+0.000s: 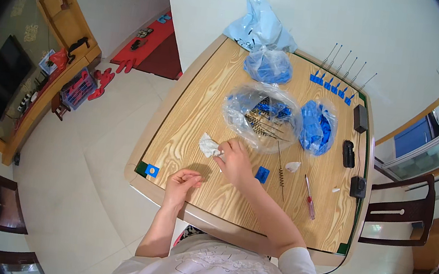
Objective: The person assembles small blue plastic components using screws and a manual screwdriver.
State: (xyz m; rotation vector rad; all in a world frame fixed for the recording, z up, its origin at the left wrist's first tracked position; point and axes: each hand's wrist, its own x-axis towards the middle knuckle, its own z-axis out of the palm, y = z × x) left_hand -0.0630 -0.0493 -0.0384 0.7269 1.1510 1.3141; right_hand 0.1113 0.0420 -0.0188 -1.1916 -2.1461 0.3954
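Observation:
My right hand reaches over the table and pinches a crumpled white tissue between thumb and fingers. Nearer the front edge, my left hand has its thumb and fingers pressed together; anything between them is too small to make out. Beside my right wrist lies a small blue plastic block. To its right a dark coil spring with long straight ends rests on the wood, and a screwdriver with a clear reddish handle lies farther right. A white scrap sits close to the spring.
Beyond my hands stand an open clear bag of springs, a bag of blue parts, another bag and a pale blue bag. Several springs upright in blue bases line the far right edge. Black boxes follow.

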